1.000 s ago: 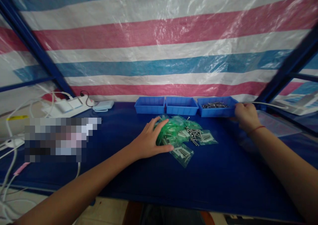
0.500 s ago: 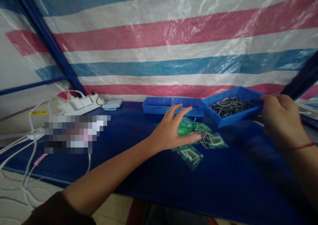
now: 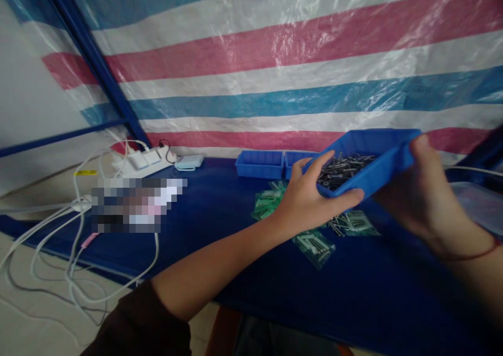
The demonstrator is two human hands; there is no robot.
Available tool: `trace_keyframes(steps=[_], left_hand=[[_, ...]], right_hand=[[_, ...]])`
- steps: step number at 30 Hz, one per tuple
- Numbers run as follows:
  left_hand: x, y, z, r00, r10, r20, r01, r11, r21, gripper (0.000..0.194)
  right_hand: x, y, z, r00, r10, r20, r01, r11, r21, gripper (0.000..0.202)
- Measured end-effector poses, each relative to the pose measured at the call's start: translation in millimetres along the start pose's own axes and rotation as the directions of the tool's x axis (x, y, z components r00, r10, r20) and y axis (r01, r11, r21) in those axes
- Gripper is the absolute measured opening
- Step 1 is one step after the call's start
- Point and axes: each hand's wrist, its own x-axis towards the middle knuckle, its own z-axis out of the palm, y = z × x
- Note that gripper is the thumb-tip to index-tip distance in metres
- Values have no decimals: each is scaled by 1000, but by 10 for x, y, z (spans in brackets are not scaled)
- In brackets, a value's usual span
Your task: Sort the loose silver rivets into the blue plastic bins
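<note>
A blue plastic bin (image 3: pixel 389 164) is held up off the table, its right end raised. Dark metal screws (image 3: pixel 343 168) lie heaped at its lower left end. My right hand (image 3: pixel 436 198) grips the raised end, thumb over the rim and fingers underneath, partly in shadow. Around the lower end my left hand (image 3: pixel 308 196) is spread, thumb against the near wall and fingers at the far side. Below the bin, loose screws (image 3: pixel 336 225) lie beside small clear bags of screws and plugs (image 3: pixel 314 245) and green plastic pieces (image 3: pixel 267 203).
Two blue bins (image 3: pixel 259 166) stand at the table's back edge, the second partly behind my left hand. A power strip (image 3: pixel 143 159) with white cables and a light blue case (image 3: pixel 189 162) are at left. A clear container (image 3: pixel 477 204) sits at far right.
The bin has come up and tilted left, and its screws have slid toward the low end. My left hand has moved from above the bags onto the bin.
</note>
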Motion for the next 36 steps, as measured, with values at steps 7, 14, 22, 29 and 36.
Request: trace_keyframes(steps=[7,14,22,29,36], left_hand=[[-8,-132,-106,964,59,260,-79,995,67,87],[-145,-539,-477,886,12,463,-254,848,465,91],[-205,-629,-410,900,63,431,-280,842,461,104],[-188,-532,-376,896,178,407,-361,825,435,96],[-147,-520,-273,879,191,437,-386,823,417,86]], right_hand=[[-120,264,116,969,225,105,-247,903,352,64],[-30,383,22,928,330,173,-373,827,420,58],[-82,399,39,932,262,248,-338,876,345,51],[-101,390,46,932,248,265,-340,851,400,50],[-75,351,-91,935,250,253,-329,877,351,48]])
